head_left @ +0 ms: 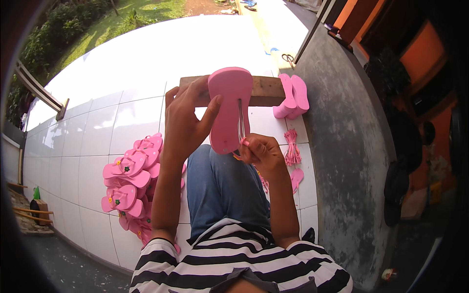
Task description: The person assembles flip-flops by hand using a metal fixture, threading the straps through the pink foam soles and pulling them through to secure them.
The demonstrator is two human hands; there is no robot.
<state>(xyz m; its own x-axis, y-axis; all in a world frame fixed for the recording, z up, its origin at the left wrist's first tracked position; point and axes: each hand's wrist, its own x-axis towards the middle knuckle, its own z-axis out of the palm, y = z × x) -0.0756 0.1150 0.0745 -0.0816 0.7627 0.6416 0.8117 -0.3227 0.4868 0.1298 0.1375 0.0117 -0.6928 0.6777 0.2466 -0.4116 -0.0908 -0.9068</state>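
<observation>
A pink sandal sole (pixel 225 115) is held up in front of the person, over the near edge of a wooden block (pixel 266 91) in this view; whether the two touch is unclear. The sole's long axis runs away from the body, almost straight up the view with a slight lean to the right at the far end. One rounded end points away, the other back toward the knees.

The left hand (pixel 188 117) grips its left edge, thumb on the face. The right hand (pixel 266 152) is closed, pinching a small pink piece at the near end of a thin metal tool (pixel 241 119). That tool points away from the body, nearly along the sole's axis, its far tip at a hole near the right edge.

Pink straps (pixel 292 150) lie bundled on the tiled floor (pixel 141 124) to the right; pink sandals (pixel 128 166) are heaped left.
</observation>
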